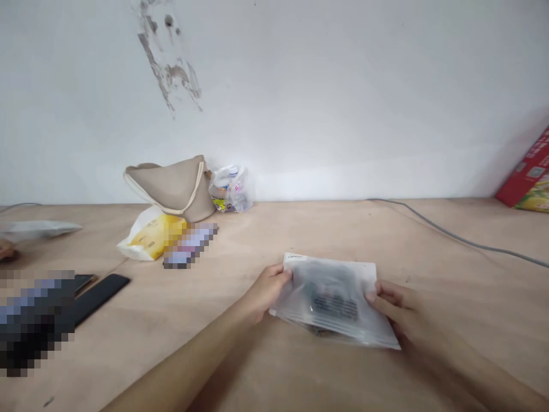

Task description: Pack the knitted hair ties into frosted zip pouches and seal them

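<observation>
The left hand (270, 287) and right hand (397, 303) grasp opposite sides of a frosted pouch (333, 298), between them over the desk (309, 234). Beyond the pouch, to its left, sit a yellow packet (159, 236) and a handbag (174, 184); to its right, a cord (480, 246) and a red box (525, 176).

No text can be read: blurred print is seen on the frosted zip bag (333, 300) between left hand (266, 290) and right hand (397, 304), and on the red carton (528, 171) beyond the latter.

Plain room: wooden tabletop (309, 232), scarred wall (300, 103)
</observation>
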Tool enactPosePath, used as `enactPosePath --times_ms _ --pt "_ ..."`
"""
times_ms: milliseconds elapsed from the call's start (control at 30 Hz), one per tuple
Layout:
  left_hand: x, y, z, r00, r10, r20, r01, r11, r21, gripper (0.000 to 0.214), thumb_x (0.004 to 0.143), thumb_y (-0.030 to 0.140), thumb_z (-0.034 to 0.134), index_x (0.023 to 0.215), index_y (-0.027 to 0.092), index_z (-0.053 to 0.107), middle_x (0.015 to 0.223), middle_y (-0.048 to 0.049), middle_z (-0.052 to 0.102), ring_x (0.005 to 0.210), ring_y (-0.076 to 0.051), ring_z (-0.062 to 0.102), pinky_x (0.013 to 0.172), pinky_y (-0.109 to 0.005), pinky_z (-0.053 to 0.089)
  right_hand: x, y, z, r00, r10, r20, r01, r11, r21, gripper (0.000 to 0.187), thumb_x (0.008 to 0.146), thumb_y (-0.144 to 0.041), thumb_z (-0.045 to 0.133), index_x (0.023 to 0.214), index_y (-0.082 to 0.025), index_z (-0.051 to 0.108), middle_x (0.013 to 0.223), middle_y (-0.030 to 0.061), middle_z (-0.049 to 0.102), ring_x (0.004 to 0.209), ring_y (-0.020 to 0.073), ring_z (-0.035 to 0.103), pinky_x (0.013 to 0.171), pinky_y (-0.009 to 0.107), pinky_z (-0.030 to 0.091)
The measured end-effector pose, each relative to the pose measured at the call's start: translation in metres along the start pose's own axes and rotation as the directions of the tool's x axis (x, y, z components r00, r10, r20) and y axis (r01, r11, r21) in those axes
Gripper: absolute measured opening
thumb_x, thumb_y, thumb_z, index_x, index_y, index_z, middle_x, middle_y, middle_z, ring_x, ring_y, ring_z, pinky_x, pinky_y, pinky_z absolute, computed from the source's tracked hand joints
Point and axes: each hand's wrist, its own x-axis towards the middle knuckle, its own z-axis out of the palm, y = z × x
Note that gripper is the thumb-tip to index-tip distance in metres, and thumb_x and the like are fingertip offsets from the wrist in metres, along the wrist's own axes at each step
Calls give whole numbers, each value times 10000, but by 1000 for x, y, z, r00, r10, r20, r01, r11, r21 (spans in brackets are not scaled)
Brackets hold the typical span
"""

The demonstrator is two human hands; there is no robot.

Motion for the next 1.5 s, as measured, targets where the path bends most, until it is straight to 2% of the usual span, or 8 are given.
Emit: enactPosePath --times_ms 200,367,567,867,1100,1200,1333,1500 --pt "-30 -14 -7 937 345 -55 -349 933 -92 307 782 458 590 917 188 650 877 -30 700 820 -196 620 730 -243 467 -28 -9 1 956 -288 -50 286 957 -48 275 821 -486 547 821 -229 643 844 45 677 822 224 627 733 309 492" --pt "-51 -33 -14 934 356 -12 -354 924 -147 418 788 482 604 1122 230 618 1178 -50 641 1120 -247 544 958 -284 409 -42 -8 -4 950 -310 48 313 943 -115 235 801 -435 584 920 -280 716 953 32 710 906 267 642 826 346 492" --pt "-48 -32 -2 917 396 50 -375 897 -234 431 815 535 544 1087 219 654 1174 -56 649 1158 -259 526 1005 -320 384 -42 -5 9 923 -385 -11 378 910 -173 171 785 -374 596 733 -303 742 796 6 720 790 261 660 776 365 512" --pt "-39 -1 8 897 419 -136 -440 826 -354 480 718 546 649 979 144 685 996 -90 718 995 -287 626 851 -337 495 -35 -34 15 910 -352 -218 347 936 -60 263 743 -485 609 744 -246 720 817 27 715 842 266 637 726 332 500" --pt "-1 13 1 858 471 -204 -512 758 -404 398 758 449 651 1006 139 675 1035 -75 711 1015 -253 620 866 -309 481 0 -44 17 909 -296 -293 333 939 83 247 727 -456 663 665 -217 657 714 -16 650 755 184 588 664 256 447" --pt "16 18 -6 880 442 -175 -472 772 -426 382 736 412 677 1011 146 668 1021 -68 712 961 -225 640 808 -287 501 21 -46 20 916 -255 -308 325 923 204 279 732 -476 663 711 -198 644 726 -16 641 706 158 576 662 262 458" --pt "30 14 -13 945 302 -128 -327 851 -410 413 736 387 675 1083 170 622 880 -47 726 718 -169 669 610 -251 522 45 -43 22 935 -172 -311 275 904 328 233 818 -390 622 846 -159 617 836 7 631 736 145 592 678 300 491" --pt "45 3 -11 959 264 -103 -284 876 -390 379 732 261 687 1088 159 610 847 -38 717 616 -139 661 654 -274 542 67 -37 20 950 -70 -303 198 887 418 292 894 -345 544 1132 -176 545 1127 63 573 924 187 593 769 386 507"
